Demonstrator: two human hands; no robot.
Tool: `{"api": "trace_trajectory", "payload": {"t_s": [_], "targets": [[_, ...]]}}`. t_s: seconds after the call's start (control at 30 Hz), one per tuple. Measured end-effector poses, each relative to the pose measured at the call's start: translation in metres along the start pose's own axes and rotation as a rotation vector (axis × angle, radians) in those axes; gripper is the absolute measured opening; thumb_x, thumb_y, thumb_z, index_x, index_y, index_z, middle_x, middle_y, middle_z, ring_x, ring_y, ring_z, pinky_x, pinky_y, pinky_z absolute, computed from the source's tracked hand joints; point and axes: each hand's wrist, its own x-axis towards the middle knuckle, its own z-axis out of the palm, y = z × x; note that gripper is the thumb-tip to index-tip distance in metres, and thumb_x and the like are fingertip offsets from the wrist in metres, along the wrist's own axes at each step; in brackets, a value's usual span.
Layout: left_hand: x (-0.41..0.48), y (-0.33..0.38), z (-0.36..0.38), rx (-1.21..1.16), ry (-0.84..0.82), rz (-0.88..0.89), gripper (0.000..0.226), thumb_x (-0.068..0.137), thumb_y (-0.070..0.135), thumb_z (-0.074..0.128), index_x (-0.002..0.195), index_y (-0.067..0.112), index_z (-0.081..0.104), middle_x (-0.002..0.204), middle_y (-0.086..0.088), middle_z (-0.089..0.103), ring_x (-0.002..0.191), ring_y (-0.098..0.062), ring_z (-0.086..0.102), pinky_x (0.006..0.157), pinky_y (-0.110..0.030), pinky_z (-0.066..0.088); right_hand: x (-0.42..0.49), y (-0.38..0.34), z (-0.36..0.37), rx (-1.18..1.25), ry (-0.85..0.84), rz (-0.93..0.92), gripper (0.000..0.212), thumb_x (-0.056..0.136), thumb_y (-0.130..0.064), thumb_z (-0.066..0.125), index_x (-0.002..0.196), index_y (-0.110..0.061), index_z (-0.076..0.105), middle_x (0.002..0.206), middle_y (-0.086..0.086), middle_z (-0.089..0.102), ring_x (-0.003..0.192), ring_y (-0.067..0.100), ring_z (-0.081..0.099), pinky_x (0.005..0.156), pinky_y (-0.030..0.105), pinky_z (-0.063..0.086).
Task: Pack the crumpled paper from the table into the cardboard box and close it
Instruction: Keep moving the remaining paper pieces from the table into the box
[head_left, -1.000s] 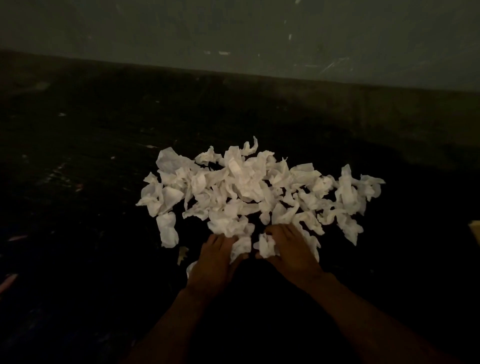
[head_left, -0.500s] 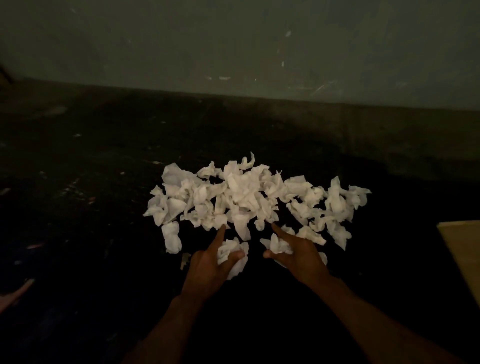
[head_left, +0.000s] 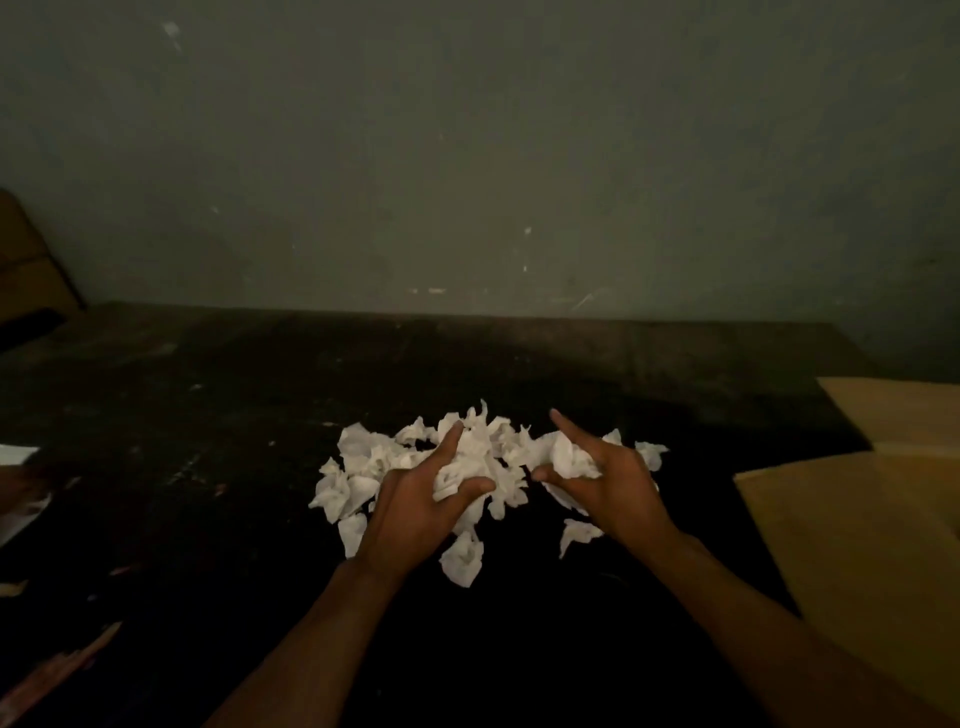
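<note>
A pile of white crumpled paper (head_left: 363, 462) lies in the middle of the dark table (head_left: 208, 405). My left hand (head_left: 410, 509) grips a clump of crumpled paper, thumb curled over it and forefinger pointing up. My right hand (head_left: 608, 483) holds another clump of the paper in its curled fingers, forefinger raised. Both hands are lifted a little above the pile. A loose piece (head_left: 579, 532) lies below my right hand. The cardboard box (head_left: 872, 514) stands open at the right edge of the view, its flaps spread.
A grey wall (head_left: 467, 156) runs behind the table. More cardboard (head_left: 26, 270) leans at the far left. White and pinkish scraps (head_left: 21, 462) lie at the left edge of the table.
Both hands have closed on handfuls of crumpled paper and lifted them off the table. The view has tilted up, bringing more of the cardboard box into sight at the right.
</note>
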Motion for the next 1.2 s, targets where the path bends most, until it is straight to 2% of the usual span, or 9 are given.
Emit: {"api": "trace_trajectory", "payload": {"t_s": [0.13, 0.3, 0.4, 0.53, 0.77, 0.87, 0.93, 1.03, 1.2], "targets": [[-0.008, 0.048, 0.002, 0.011, 0.006, 0.116, 0.074, 0.080, 0.060, 0.058, 0.145, 0.037, 0.032, 0.119, 0.008, 0.065, 0.113, -0.005, 0.055, 0.080, 0.008, 0.018, -0.034, -0.026, -0.054, -0.128, 0.118, -0.003, 0.075, 0.075, -0.040, 0.074, 0.140, -0.035, 0.037, 0.132, 0.001, 0.058, 0.111, 0.000, 0.045, 0.087, 0.000, 0.023], [-0.034, 0.114, 0.035, -0.089, -0.016, 0.245, 0.073, 0.079, 0.057, 0.062, 0.143, 0.034, 0.037, 0.102, 0.003, 0.072, 0.100, -0.010, 0.064, 0.080, -0.009, 0.035, -0.095, -0.030, -0.119, -0.284, 0.220, 0.044, 0.070, 0.077, -0.041, 0.073, 0.139, -0.035, 0.040, 0.126, 0.001, 0.062, 0.113, 0.007, 0.053, 0.086, 0.004, 0.025], [-0.046, 0.154, 0.066, -0.157, -0.105, 0.291, 0.073, 0.080, 0.056, 0.063, 0.144, 0.035, 0.035, 0.118, 0.004, 0.068, 0.114, -0.010, 0.058, 0.095, -0.016, 0.036, -0.132, -0.023, -0.160, -0.343, 0.307, 0.068, 0.069, 0.077, -0.041, 0.074, 0.138, -0.032, 0.044, 0.117, 0.002, 0.068, 0.096, 0.002, 0.056, 0.079, 0.012, 0.037], [-0.056, 0.210, 0.110, -0.173, -0.194, 0.387, 0.073, 0.082, 0.055, 0.061, 0.145, 0.032, 0.033, 0.123, 0.001, 0.065, 0.115, -0.011, 0.058, 0.094, -0.016, 0.037, -0.173, -0.003, -0.218, -0.362, 0.413, 0.133, 0.072, 0.072, -0.051, 0.073, 0.137, -0.033, 0.046, 0.123, 0.001, 0.065, 0.106, 0.011, 0.060, 0.083, 0.019, 0.041], [-0.065, 0.315, 0.205, -0.209, -0.216, 0.503, 0.076, 0.079, 0.057, 0.061, 0.144, 0.025, 0.037, 0.123, -0.001, 0.065, 0.105, -0.005, 0.059, 0.083, -0.010, 0.039, -0.223, 0.059, -0.329, -0.408, 0.509, 0.134, 0.072, 0.074, -0.044, 0.074, 0.138, -0.027, 0.046, 0.130, 0.003, 0.060, 0.108, 0.003, 0.052, 0.070, -0.002, 0.031], [-0.072, 0.357, 0.255, -0.258, -0.196, 0.487, 0.079, 0.076, 0.062, 0.059, 0.143, 0.024, 0.040, 0.115, 0.000, 0.068, 0.095, -0.001, 0.058, 0.080, -0.015, 0.046, -0.237, 0.098, -0.378, -0.378, 0.484, 0.153, 0.070, 0.075, -0.047, 0.072, 0.138, -0.031, 0.046, 0.135, -0.001, 0.055, 0.119, 0.008, 0.049, 0.079, 0.003, 0.034], [-0.079, 0.376, 0.290, -0.253, -0.218, 0.446, 0.076, 0.078, 0.058, 0.063, 0.143, 0.025, 0.040, 0.119, 0.000, 0.066, 0.105, -0.009, 0.060, 0.090, -0.025, 0.049, -0.246, 0.124, -0.405, -0.385, 0.474, 0.174, 0.070, 0.075, -0.051, 0.071, 0.137, -0.034, 0.045, 0.136, -0.001, 0.054, 0.124, 0.017, 0.050, 0.088, 0.021, 0.038], [-0.086, 0.393, 0.334, -0.273, -0.287, 0.365, 0.079, 0.077, 0.062, 0.063, 0.144, 0.028, 0.037, 0.128, 0.002, 0.062, 0.117, -0.015, 0.057, 0.100, -0.036, 0.046, -0.252, 0.161, -0.434, -0.376, 0.434, 0.197, 0.066, 0.075, -0.050, 0.072, 0.135, -0.036, 0.048, 0.133, -0.004, 0.057, 0.120, 0.015, 0.052, 0.091, 0.022, 0.037], [-0.094, 0.394, 0.376, -0.153, -0.411, 0.270, 0.081, 0.078, 0.066, 0.057, 0.146, 0.028, 0.034, 0.134, 0.005, 0.057, 0.124, -0.015, 0.051, 0.104, -0.028, 0.039, -0.259, 0.201, -0.447, -0.302, 0.360, 0.229, 0.069, 0.074, -0.047, 0.074, 0.136, -0.028, 0.050, 0.131, -0.001, 0.059, 0.120, 0.017, 0.054, 0.093, 0.022, 0.040]]}}
